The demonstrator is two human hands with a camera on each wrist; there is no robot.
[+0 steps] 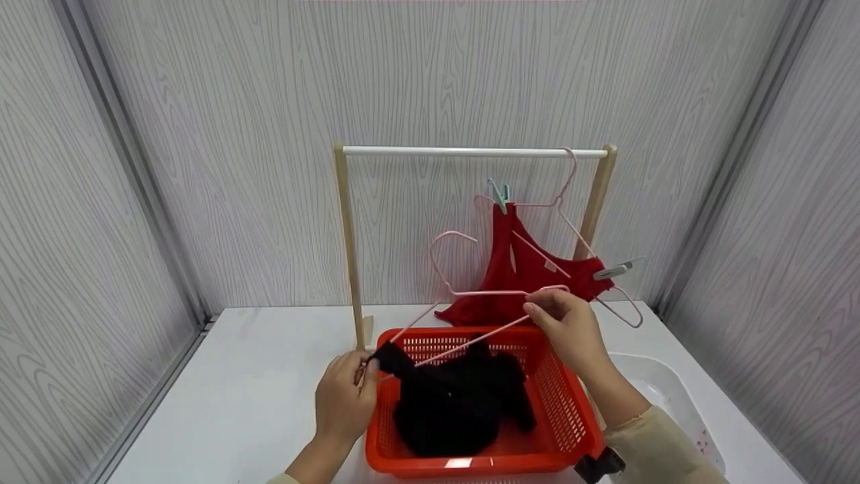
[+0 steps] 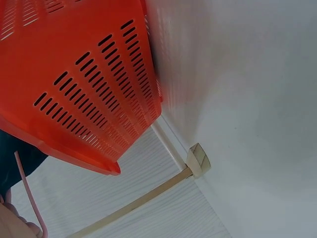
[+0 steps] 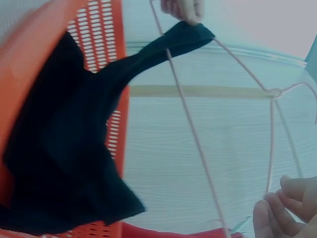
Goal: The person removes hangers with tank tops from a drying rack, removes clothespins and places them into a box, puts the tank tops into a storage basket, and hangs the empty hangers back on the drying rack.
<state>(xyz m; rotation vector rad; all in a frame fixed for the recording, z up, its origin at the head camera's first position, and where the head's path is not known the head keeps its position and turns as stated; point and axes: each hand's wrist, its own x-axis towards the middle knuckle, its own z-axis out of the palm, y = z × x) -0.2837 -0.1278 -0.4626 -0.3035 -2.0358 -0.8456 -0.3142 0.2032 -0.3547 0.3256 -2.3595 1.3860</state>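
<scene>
My left hand pinches a strap of a black garment at the left end of a pink clothes hanger. In the right wrist view that strap loops over the hanger's arm. The rest of the cloth slumps in an orange-red plastic basket. With thumb and fingers, my right hand pinches the hanger near its other end, its hook pointing up. Little of the left hand shows in the left wrist view.
Behind the basket stands a rack with a white rod and wooden posts. From it a second pink hanger carries a red garment, held by a green clip and a grey clip. A white tray lies at right.
</scene>
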